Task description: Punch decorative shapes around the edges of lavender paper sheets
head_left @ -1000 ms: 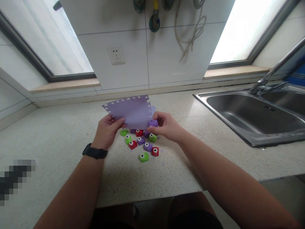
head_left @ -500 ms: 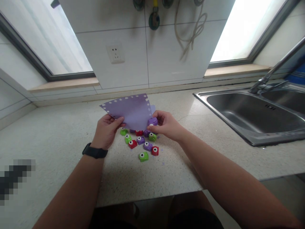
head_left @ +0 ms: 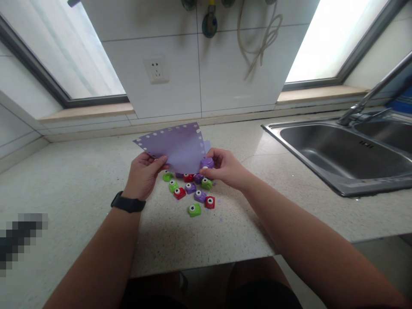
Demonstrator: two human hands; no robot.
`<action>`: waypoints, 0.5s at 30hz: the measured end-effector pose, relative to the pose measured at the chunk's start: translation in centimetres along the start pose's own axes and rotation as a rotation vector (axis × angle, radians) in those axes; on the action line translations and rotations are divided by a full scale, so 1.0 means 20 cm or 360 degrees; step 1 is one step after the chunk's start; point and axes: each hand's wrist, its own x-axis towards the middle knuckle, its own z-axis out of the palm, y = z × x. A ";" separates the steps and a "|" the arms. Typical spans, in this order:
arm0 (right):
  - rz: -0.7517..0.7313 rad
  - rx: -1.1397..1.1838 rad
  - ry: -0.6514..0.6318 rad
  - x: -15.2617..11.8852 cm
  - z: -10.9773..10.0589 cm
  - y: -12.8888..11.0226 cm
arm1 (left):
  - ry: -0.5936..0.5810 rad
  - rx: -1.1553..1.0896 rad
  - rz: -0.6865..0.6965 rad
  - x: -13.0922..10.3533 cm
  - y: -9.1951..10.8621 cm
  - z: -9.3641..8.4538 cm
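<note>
A purple sheet of paper (head_left: 180, 148) with small shapes punched along its top, left and right edges is held up above the counter. My left hand (head_left: 146, 174) pinches its lower left side, thumb on top. At the sheet's lower right corner, my right hand (head_left: 223, 167) is closed on a purple craft punch (head_left: 207, 163). Several small punches in green, red and purple lie below the sheet, among them a green punch (head_left: 194, 210), a red punch (head_left: 210, 202) and a purple punch (head_left: 200, 196). Part of the group is hidden by the paper.
A steel double sink (head_left: 322, 150) with a faucet (head_left: 357, 112) is set into the speckled counter (head_left: 80, 193) at the right. Another light purple sheet (head_left: 207, 146) shows behind the held one. Tiny paper bits lie near the punches. A tiled wall with a socket (head_left: 156, 70) stands behind.
The view has shifted slightly. Both hands keep their hold on the paper and the purple punch, with no clear movement otherwise.
</note>
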 end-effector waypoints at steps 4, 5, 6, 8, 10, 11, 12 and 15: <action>-0.0009 0.0008 0.0000 0.00 0.00 -0.01 | 0.0007 0.0032 -0.0010 0.00 0.00 0.01; -0.0005 0.0010 -0.0002 0.00 0.01 -0.01 | 0.0008 0.0036 -0.0014 0.00 0.01 0.01; 0.0000 0.0009 -0.0004 0.00 0.01 -0.01 | 0.0008 0.0037 -0.0014 0.00 0.01 0.01; 0.0009 0.0002 -0.0006 -0.01 0.01 -0.02 | 0.0000 0.0036 -0.0010 0.00 0.00 0.00; 0.0005 -0.0007 -0.0003 -0.01 0.01 -0.02 | -0.0010 0.0036 -0.0001 0.00 0.00 0.00; -0.0002 -0.0005 -0.0002 -0.01 0.01 -0.02 | -0.0012 0.0038 0.0003 0.00 0.00 0.00; -0.0011 0.0002 -0.0004 -0.01 0.01 -0.03 | -0.0011 0.0038 0.0006 0.00 0.00 0.00; -0.0030 0.0018 -0.0014 -0.01 0.01 -0.03 | -0.0007 0.0028 0.0012 0.00 0.00 0.00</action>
